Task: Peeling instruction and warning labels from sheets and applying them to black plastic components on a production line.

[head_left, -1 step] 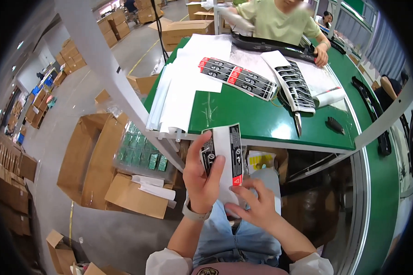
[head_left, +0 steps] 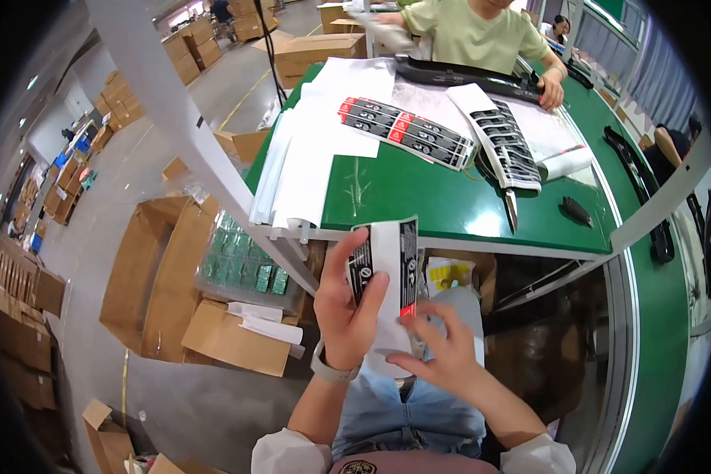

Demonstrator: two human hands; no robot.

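Note:
A strip of label sheet point(head_left: 385, 265), white down the middle with black printed labels along both sides, stands upright above my lap. My left hand point(head_left: 344, 316) grips it along its left side, thumb across the front and fingers behind. At the lower right, one black label ends in a red patch point(head_left: 408, 310). My right hand point(head_left: 448, 347) is beside that patch, with a forefinger touching it. Its thumb is spread away from the forefinger, near the sheet's lower end.
A green-topped table point(head_left: 419, 201) ahead bears more label sheets point(head_left: 407, 130), a folded label stack point(head_left: 507, 146), a blade point(head_left: 512, 209) and a small black part point(head_left: 577, 211). Opposite, a person handles a long black part point(head_left: 466, 77). Open cartons point(head_left: 146, 276) stand at left.
The label sheet has shifted and tilted slightly in my left hand. My right fingers have moved a little at the red patch. The person opposite has moved an arm leftward.

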